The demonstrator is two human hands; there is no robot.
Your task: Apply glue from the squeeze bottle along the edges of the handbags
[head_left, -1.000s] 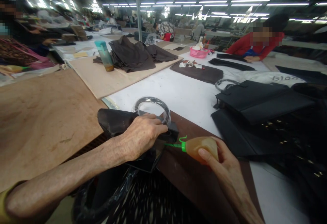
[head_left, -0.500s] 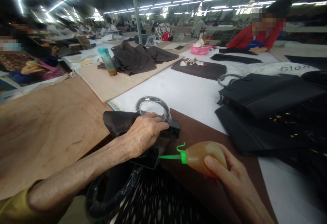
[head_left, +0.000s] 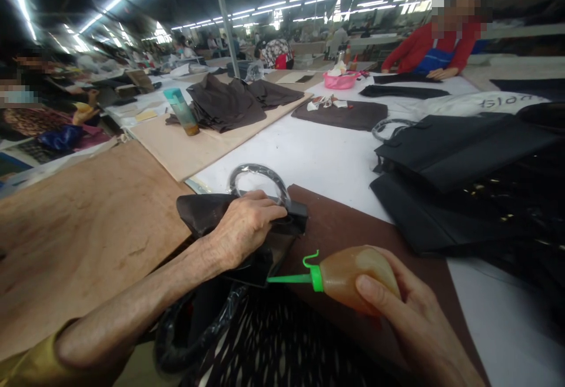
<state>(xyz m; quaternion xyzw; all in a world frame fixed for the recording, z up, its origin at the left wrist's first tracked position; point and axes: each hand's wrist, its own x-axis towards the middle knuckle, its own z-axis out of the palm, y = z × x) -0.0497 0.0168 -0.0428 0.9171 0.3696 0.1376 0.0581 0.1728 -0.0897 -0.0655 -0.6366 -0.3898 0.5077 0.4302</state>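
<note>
Fingers of my left hand [head_left: 247, 225] are wrapped over the edge of a black bag [head_left: 205, 207] lying at the table's near edge. One plastic-wrapped round handle [head_left: 258, 169] stands up behind that hand; another [head_left: 198, 337] hangs below the bag. In my right hand [head_left: 410, 304] is a squeeze bottle [head_left: 348, 275] of amber liquid with a green cap. Its thin green nozzle points left, and the tip is at the lower edge of the bag. A dark brown sheet [head_left: 353, 222] lies beneath the bottle.
More black bags [head_left: 441, 152] are piled on the right. Wooden boards [head_left: 88, 216] lie on the left. Farther back are a teal-lidded bottle [head_left: 180, 110], dark cloth pieces [head_left: 229, 102] and a pink basket [head_left: 339, 80]. A person in red [head_left: 459, 43] is across the table.
The nozzle tip has moved slightly left and down along the bag's lower edge. My left hand keeps its hold. The camera view has shifted a little.
</note>
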